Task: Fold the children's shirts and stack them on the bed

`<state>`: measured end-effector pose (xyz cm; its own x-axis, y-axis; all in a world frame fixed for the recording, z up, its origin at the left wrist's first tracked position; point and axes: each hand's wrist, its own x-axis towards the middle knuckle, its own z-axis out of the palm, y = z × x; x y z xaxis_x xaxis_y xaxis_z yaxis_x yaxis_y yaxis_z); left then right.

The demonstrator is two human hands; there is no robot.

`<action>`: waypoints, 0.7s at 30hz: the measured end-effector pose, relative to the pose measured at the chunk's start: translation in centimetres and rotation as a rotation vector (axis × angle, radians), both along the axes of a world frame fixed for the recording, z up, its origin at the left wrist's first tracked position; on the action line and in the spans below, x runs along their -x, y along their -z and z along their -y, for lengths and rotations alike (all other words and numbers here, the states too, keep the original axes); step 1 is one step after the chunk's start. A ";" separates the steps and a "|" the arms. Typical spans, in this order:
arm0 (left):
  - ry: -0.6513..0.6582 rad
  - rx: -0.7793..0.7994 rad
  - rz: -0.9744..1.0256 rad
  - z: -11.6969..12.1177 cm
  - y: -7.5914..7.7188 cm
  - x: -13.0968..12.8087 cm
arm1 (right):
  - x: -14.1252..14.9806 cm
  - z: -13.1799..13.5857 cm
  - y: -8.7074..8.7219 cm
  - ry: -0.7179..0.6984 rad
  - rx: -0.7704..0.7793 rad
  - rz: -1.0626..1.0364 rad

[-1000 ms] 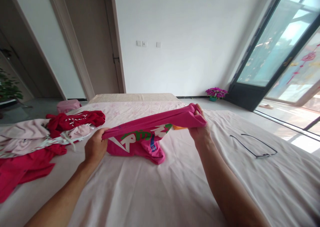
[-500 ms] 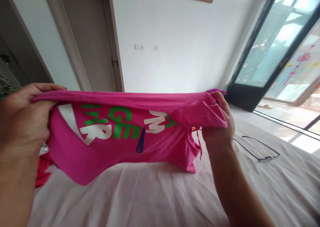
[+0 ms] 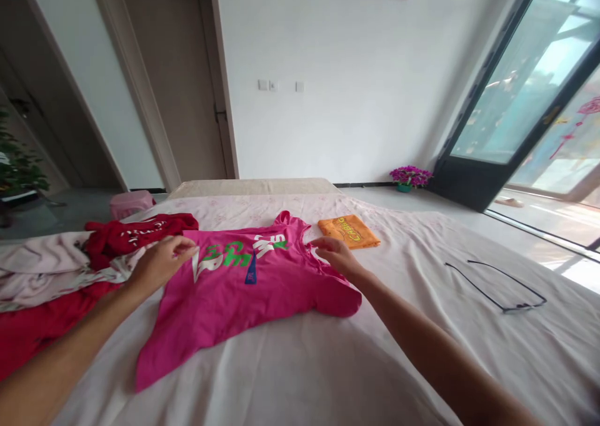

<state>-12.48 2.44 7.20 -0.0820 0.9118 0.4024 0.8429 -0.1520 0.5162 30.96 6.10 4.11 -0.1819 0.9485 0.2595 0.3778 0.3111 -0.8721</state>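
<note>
A pink T-shirt (image 3: 281, 288) with white, green and blue print lies spread sideways on the bed, its neckline to the right. My left hand (image 3: 165, 256) pinches its left edge, fingertips drawn together. At the neckline, my right hand (image 3: 338, 254) has its fingers closed on the cloth. The near part of the shirt hangs loose toward me, slightly wrinkled. Just beyond my right hand lies a folded orange garment (image 3: 349, 231) with yellow lettering.
Red and pale clothes (image 3: 51, 267) are heaped at the left, with a red printed garment (image 3: 145, 229) on top. Eyeglasses (image 3: 504, 288) rest on the bed sheet (image 3: 422, 357) at the right. Behind stand a pink stool (image 3: 131, 202) and purple flowers (image 3: 410, 176).
The T-shirt, held up stretched between my hands before, has come down onto the bed. Both hands have moved forward, lower and closer together. The orange garment is now in full view.
</note>
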 end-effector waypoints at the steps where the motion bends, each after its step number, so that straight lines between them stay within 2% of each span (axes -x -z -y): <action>1: 0.119 0.104 -0.018 1.3 0.6 -0.3 | -0.6 1.0 0.3 -0.046 0.026 0.046; 3: 0.320 0.266 -0.076 4.1 1.6 -0.8 | -1.9 2.9 0.3 -0.146 0.046 0.171; 6: 0.446 0.324 -0.213 8.1 2.9 -1.4 | -3.4 4.7 0.0 -0.217 -0.008 0.408; 7: 0.466 0.313 -0.257 9.2 3.5 -1.6 | -3.8 5.0 0.1 -0.190 -0.020 0.478; 9: 0.479 0.278 -0.318 10.6 4.6 -1.7 | -4.1 5.3 0.6 -0.043 -0.014 0.587; 11: 0.477 0.254 -0.345 11.0 5.6 -1.6 | -3.9 5.2 1.3 0.155 -0.005 0.675; 13: 0.472 0.253 -0.361 10.8 6.1 -1.4 | -3.4 4.9 1.9 0.279 -0.005 0.747; 15: 0.470 0.273 -0.368 10.4 6.2 -1.0 | -2.9 4.7 2.0 0.277 0.020 0.796; 17: 0.462 0.307 -0.358 10.2 6.1 -0.5 | -3.0 4.6 1.5 0.217 0.078 0.819; 21: 0.487 0.458 -0.323 10.9 5.1 0.4 | -5.3 5.2 -0.2 0.115 0.133 0.802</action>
